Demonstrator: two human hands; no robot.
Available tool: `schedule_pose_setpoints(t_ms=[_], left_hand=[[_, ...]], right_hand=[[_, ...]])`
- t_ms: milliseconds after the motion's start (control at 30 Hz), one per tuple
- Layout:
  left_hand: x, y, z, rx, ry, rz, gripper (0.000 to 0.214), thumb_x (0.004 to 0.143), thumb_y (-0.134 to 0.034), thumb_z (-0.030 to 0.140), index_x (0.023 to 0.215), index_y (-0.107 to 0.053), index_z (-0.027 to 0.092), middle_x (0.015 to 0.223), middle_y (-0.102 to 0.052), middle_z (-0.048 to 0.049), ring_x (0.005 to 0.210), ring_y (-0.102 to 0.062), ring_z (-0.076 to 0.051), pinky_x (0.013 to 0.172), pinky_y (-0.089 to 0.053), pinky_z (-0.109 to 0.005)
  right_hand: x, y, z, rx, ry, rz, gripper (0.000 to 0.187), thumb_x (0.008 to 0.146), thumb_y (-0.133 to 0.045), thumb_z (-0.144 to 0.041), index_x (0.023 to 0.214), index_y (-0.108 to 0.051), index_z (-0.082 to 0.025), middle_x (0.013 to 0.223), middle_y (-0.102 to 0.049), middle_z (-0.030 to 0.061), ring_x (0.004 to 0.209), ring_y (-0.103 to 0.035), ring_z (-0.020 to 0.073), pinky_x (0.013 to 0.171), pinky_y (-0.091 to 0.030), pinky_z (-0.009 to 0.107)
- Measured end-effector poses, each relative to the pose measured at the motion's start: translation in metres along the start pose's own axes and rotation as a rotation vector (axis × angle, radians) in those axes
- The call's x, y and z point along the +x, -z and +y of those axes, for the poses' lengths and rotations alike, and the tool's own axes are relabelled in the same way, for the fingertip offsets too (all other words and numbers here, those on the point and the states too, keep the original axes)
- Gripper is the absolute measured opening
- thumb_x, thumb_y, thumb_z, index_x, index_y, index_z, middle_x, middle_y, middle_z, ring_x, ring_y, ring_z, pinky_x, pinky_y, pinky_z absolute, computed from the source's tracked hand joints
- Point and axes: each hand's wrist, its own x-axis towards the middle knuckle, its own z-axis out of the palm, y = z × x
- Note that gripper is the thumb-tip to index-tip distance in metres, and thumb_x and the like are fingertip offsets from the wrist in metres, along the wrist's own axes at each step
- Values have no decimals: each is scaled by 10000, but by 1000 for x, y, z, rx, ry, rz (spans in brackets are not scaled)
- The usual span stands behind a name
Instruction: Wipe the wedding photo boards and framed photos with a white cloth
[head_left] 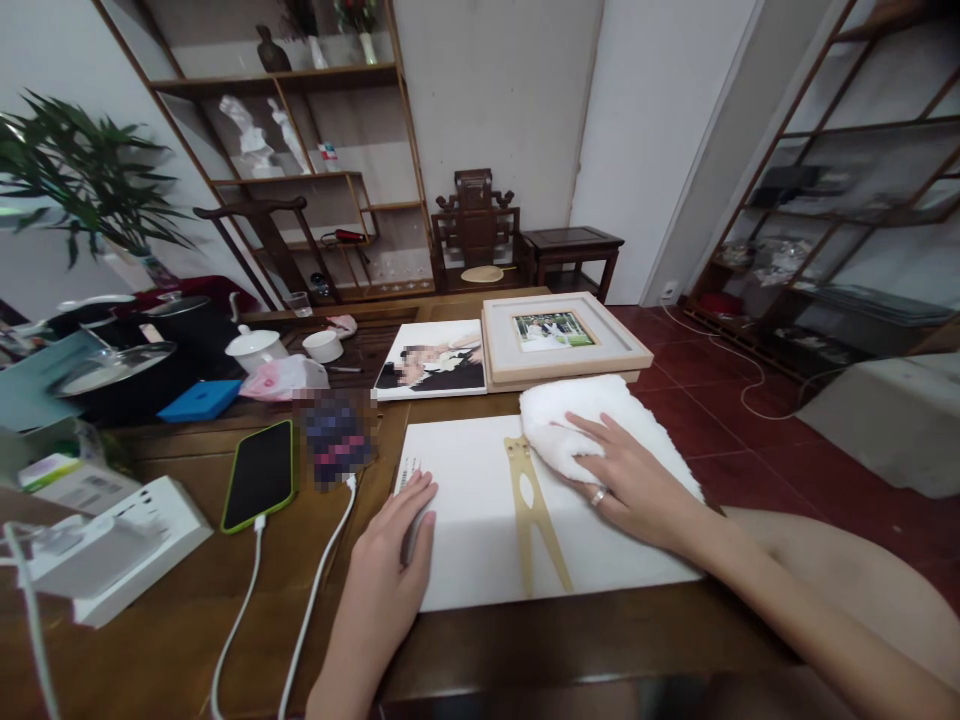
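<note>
A white rectangular panel lies flat at the table's near edge, with a gold two-legged stand piece on its upper side and a small barcode label by its left edge. My left hand rests on the panel's left edge, fingers stretched out and thumb a little apart. On the right part of the panel, my right hand, with a ring on one finger, presses on a fluffy white cloth. Some of its fingers sink into the folds, and the cloth hangs over the panel's upper right corner.
Behind the panel lie a photo print and a pale wooden picture frame. To the left are a charging phone, white cables, a white power strip, a blue box, a teapot and dark pots.
</note>
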Motion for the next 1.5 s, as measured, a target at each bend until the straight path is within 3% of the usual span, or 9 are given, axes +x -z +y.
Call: schedule_pose_setpoints(t_ms=[167, 367, 533, 733, 900, 1033, 1167, 1333, 1500], left_hand=[[0, 0, 0, 0, -2, -2, 312, 893, -466, 298, 1125, -638, 179, 1244, -628, -101, 1191, -559, -251, 1017, -444, -467], [1, 1, 2, 8, 8, -3, 327, 897, -458, 308, 1125, -639, 161, 1244, -626, -114, 1186, -562, -261, 1007, -451, -475], [0, 0, 2, 13, 0, 1, 326, 895, -462, 309, 1126, -640, 163, 1244, -625, -115, 1180, -567, -263, 1000, -457, -477], [0, 0, 2, 6, -8, 2, 316, 894, -462, 298, 1121, -641, 169, 1246, -625, -113, 1184, -564, -258, 1010, -450, -470], [1, 0, 2, 3, -9, 5, 303, 890, -472, 293, 1112, -645, 180, 1234, -634, -106, 1180, -568, -255, 1009, -453, -457], [0, 0, 1, 4, -11, 2, 307, 891, -467, 289, 1114, -643, 175, 1235, -633, -110, 1177, -570, -257, 1005, -455, -466], [1, 0, 1, 11, -6, -2, 314, 895, -458, 291, 1118, -641, 167, 1238, -630, -114, 1182, -566, -256, 1006, -455, -464], [0, 0, 1, 15, -12, 7, 313, 894, -460, 294, 1114, -643, 168, 1229, -636, -114, 1177, -570, -258, 1006, -455, -458], [0, 0, 1, 14, -20, 9, 311, 896, -459, 286, 1125, -637, 174, 1246, -625, -111, 1181, -567, -253, 1004, -458, -452]], right_hand=[[-18, 1, -24, -17, -7, 23, 235, 768, -455, -88, 839, -670, -153, 1398, -457, 157, 1356, -281, 336, 1057, -262, 625], [-64, 1, -67, -35, -14, -52, 228, 663, -527, -105, 800, -691, -184, 1482, -324, 127, 1375, -197, 379, 1054, -216, 673], [-85, 5, -73, -44, 74, -47, 218, 649, -519, -70, 709, -673, -212, 1499, -304, 71, 1390, -171, 342, 1089, -228, 613], [-53, 11, -52, 44, 28, -28, 280, 703, -456, -69, 861, -659, -179, 1423, -426, 145, 1376, -240, 310, 1075, -248, 618], [-8, 2, -29, 139, -33, -24, 261, 823, -440, -126, 944, -668, -165, 1150, -648, 156, 1348, -307, 311, 1082, -222, 610], [22, -4, -9, 110, -63, 13, 315, 934, -394, -284, 1064, -643, -142, 1230, -607, 157, 1329, -339, 320, 1085, -226, 591], [36, -5, 0, 135, -122, 14, 389, 965, -325, -355, 1081, -630, -144, 1296, -564, 139, 1331, -344, 299, 1101, -234, 544], [19, -4, -23, 169, -134, 5, 334, 939, -367, -266, 1108, -632, -151, 1337, -530, 137, 1363, -284, 283, 1112, -211, 547], [-17, -7, -70, 136, 76, -150, 260, 728, -574, -164, 944, -718, -173, 1482, -329, 144, 1388, -132, 383, 1074, -67, 673]])
